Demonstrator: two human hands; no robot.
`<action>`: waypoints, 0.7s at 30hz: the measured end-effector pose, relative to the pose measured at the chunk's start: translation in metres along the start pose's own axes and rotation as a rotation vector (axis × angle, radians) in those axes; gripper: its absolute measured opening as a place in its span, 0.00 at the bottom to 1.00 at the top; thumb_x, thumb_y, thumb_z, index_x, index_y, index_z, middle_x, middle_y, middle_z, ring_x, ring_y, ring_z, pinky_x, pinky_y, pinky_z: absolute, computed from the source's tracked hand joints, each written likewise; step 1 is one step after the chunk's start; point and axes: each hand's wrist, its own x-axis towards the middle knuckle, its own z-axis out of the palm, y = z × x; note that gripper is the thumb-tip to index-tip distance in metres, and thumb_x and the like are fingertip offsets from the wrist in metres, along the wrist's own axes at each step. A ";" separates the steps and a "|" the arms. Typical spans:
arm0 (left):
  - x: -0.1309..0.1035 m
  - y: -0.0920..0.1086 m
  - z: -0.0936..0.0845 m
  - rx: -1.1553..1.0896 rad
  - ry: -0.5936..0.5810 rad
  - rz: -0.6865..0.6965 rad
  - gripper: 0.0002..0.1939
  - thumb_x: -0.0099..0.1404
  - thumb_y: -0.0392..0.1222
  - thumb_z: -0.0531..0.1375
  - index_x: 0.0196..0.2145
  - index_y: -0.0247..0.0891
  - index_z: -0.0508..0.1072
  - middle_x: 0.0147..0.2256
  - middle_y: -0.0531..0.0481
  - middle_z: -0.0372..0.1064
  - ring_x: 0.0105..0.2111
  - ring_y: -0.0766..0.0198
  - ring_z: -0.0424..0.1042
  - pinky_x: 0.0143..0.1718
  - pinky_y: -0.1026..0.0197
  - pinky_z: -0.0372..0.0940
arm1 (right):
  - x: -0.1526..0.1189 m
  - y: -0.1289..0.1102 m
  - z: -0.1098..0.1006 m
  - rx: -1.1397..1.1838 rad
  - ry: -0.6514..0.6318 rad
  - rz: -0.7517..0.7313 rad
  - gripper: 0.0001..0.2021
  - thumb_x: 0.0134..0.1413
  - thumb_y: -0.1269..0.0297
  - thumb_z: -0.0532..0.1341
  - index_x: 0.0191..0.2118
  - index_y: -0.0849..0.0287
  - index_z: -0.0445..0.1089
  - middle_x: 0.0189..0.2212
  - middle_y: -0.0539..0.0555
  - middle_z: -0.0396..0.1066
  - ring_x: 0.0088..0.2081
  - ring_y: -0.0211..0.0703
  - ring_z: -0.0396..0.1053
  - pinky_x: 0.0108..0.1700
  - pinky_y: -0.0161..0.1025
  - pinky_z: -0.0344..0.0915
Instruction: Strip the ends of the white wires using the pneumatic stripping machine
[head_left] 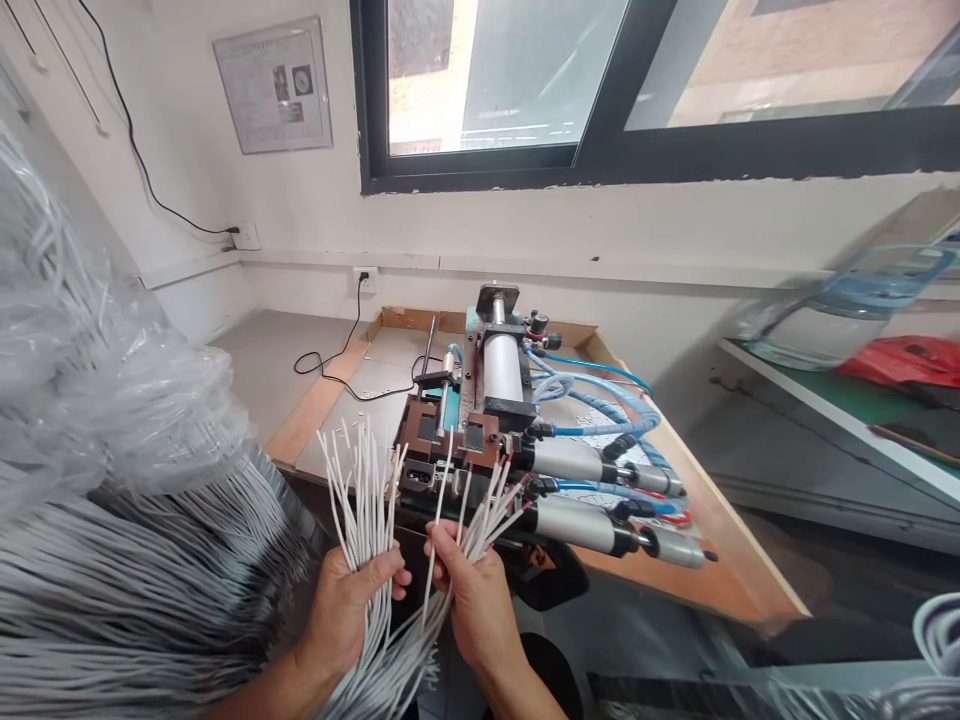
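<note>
My left hand (352,598) is wrapped round a bundle of pale grey cables (364,490) whose ends fan upward. Close beside it on the right, my right hand (469,590) grips a second bundle (491,515), some of its tips reddish. Between thumb and forefinger of that hand, a single cable (442,500) stands apart, its upper end at the front of a pneumatic machine (504,370). Below the hands both bundles run together. The machine has silver cylinders (574,525) and brown plates (480,440) facing me.
A large heap of grey cables (150,580), partly under clear plastic (112,370), fills the left side. Blue hoses (622,420) curve over the wood-edged table (750,580). A shelf (847,410) at right holds a large clear bottle (832,310) and a red item (907,360).
</note>
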 end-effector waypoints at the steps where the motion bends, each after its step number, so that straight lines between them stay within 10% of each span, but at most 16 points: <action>1: 0.000 0.001 0.000 -0.020 0.028 -0.002 0.09 0.46 0.40 0.65 0.26 0.33 0.75 0.21 0.51 0.71 0.22 0.63 0.70 0.23 0.62 0.64 | -0.003 0.004 -0.004 -0.029 -0.008 0.006 0.12 0.38 0.58 0.66 0.25 0.62 0.68 0.16 0.47 0.63 0.17 0.30 0.53 0.20 0.30 0.50; 21: -0.003 0.006 0.003 -0.039 0.046 0.031 0.07 0.46 0.38 0.65 0.26 0.34 0.74 0.19 0.52 0.71 0.20 0.65 0.69 0.21 0.65 0.64 | -0.007 0.011 -0.018 -0.275 -0.107 0.027 0.15 0.43 0.54 0.62 0.20 0.62 0.66 0.13 0.45 0.55 0.17 0.31 0.48 0.19 0.31 0.45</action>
